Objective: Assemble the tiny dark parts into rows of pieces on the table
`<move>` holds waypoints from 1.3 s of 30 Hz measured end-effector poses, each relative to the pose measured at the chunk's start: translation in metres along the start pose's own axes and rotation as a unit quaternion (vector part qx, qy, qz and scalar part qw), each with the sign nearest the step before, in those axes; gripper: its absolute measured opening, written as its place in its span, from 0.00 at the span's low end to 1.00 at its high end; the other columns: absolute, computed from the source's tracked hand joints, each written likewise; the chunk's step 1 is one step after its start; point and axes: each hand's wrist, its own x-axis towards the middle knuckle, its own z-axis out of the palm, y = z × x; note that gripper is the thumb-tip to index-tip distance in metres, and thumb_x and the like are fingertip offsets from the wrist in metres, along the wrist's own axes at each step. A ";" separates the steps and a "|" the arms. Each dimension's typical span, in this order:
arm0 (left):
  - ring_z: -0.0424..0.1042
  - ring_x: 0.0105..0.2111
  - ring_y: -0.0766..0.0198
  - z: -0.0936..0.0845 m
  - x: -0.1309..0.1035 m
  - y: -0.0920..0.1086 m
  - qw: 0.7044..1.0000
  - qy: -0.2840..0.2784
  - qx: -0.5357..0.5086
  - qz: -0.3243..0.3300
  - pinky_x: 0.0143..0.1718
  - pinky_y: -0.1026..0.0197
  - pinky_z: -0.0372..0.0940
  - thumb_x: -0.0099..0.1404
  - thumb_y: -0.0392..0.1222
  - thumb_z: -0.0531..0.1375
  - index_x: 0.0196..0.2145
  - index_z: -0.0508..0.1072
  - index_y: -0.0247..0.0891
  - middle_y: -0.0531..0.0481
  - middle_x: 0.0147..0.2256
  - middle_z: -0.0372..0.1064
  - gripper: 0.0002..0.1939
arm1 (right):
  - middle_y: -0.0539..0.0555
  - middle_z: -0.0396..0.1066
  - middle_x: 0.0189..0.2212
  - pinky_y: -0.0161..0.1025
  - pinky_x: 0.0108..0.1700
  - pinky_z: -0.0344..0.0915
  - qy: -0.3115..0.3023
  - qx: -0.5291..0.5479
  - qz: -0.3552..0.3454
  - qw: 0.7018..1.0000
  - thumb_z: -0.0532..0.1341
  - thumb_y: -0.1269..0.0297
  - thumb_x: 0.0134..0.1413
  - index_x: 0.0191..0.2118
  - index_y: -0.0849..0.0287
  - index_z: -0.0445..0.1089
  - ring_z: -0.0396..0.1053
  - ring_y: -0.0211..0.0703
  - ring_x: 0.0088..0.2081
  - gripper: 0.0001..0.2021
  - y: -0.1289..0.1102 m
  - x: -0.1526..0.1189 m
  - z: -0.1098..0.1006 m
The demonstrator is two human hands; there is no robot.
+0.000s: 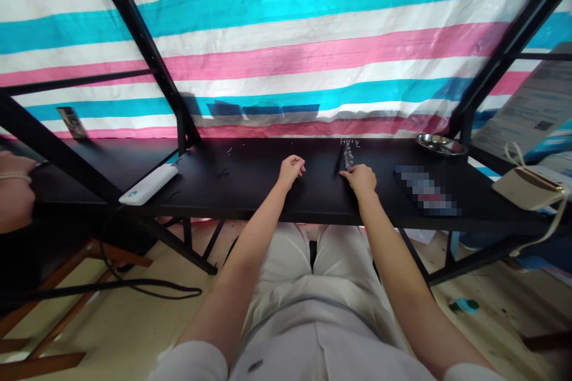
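My left hand (292,171) hovers just above the black table, fingers curled together. Whatever is in its fingers, if anything, is too small to make out. Right of it, my right hand (363,179) has its thumb and fingers closed at the near end of a narrow strip of small clear pieces (348,156). A thin dark bar (340,158) runs along the strip's left side. Several tiny whitish bits (350,141) lie at the strip's far end, and a few more pale scraps (229,150) are on the table farther left.
The black table (250,196) holds a white power strip (149,184) at left, a blurred-out item (426,190) and a round metal dish (440,144) at right. A cream bag (527,187) hangs near the right end. Black frame posts (147,41) flank me. Another person's hand (15,190) is far left.
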 end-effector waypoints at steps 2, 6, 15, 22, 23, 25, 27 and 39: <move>0.61 0.18 0.71 0.001 -0.003 -0.001 0.998 0.004 0.059 0.035 0.23 0.68 0.56 0.56 0.35 0.56 0.25 0.66 0.37 0.55 0.19 0.64 0.03 | 0.62 0.73 0.35 0.42 0.42 0.65 0.002 0.000 -0.003 1.000 0.63 0.50 0.47 0.36 0.59 0.76 0.71 0.50 0.40 0.17 0.001 0.001 0.001; 0.65 0.27 0.66 0.007 -0.013 -0.001 0.958 -0.030 0.231 0.170 0.33 0.64 0.60 0.56 0.35 0.57 0.38 0.70 0.40 0.53 0.26 0.67 0.11 | 0.61 0.73 0.34 0.40 0.41 0.64 0.005 -0.001 -0.005 1.000 0.63 0.50 0.47 0.34 0.59 0.76 0.71 0.50 0.40 0.16 0.003 0.002 0.003; 0.65 0.40 0.57 0.043 -0.014 0.013 0.793 -0.164 0.492 0.321 0.40 0.58 0.60 0.62 0.37 0.50 0.62 0.54 0.39 0.42 0.43 0.67 0.30 | 0.61 0.73 0.37 0.42 0.41 0.65 -0.002 -0.004 -0.004 1.000 0.62 0.51 0.48 0.35 0.59 0.74 0.71 0.51 0.41 0.15 0.002 0.003 0.003; 0.63 0.43 0.56 0.063 -0.006 0.008 0.777 -0.151 0.529 0.306 0.39 0.58 0.57 0.65 0.38 0.50 0.60 0.58 0.41 0.42 0.45 0.66 0.25 | 0.60 0.73 0.37 0.41 0.41 0.65 0.001 -0.006 -0.006 1.000 0.62 0.51 0.49 0.36 0.59 0.73 0.71 0.49 0.41 0.16 0.003 0.003 0.004; 0.63 0.43 0.56 0.064 -0.005 0.007 0.780 -0.149 0.525 0.306 0.39 0.57 0.57 0.65 0.39 0.50 0.59 0.60 0.41 0.42 0.44 0.66 0.24 | 0.60 0.73 0.37 0.41 0.41 0.65 0.003 -0.007 -0.007 1.000 0.62 0.51 0.49 0.36 0.58 0.73 0.71 0.49 0.41 0.15 0.003 0.003 0.004; 0.63 0.42 0.56 0.065 -0.004 0.007 0.785 -0.139 0.516 0.313 0.39 0.57 0.56 0.66 0.40 0.50 0.57 0.63 0.40 0.42 0.43 0.66 0.21 | 0.60 0.73 0.37 0.41 0.40 0.64 0.004 -0.007 -0.007 1.000 0.61 0.51 0.49 0.36 0.58 0.73 0.71 0.50 0.41 0.15 0.003 0.003 0.004; 0.63 0.42 0.56 0.064 -0.003 0.007 0.791 -0.124 0.504 0.322 0.40 0.57 0.56 0.66 0.42 0.51 0.52 0.68 0.38 0.42 0.42 0.67 0.18 | 0.60 0.73 0.37 0.42 0.40 0.64 0.001 -0.011 -0.005 1.000 0.61 0.51 0.50 0.36 0.58 0.72 0.71 0.50 0.41 0.15 0.003 0.002 0.004; 0.65 0.44 0.58 0.000 -0.005 0.011 0.861 -0.041 0.356 0.362 0.47 0.55 0.54 0.65 0.46 0.54 0.39 0.75 0.40 0.44 0.41 0.69 0.12 | 0.58 0.74 0.36 0.39 0.38 0.62 -0.035 -0.084 -0.180 0.979 0.53 0.52 0.59 0.39 0.56 0.69 0.72 0.49 0.39 0.14 -0.018 -0.011 0.014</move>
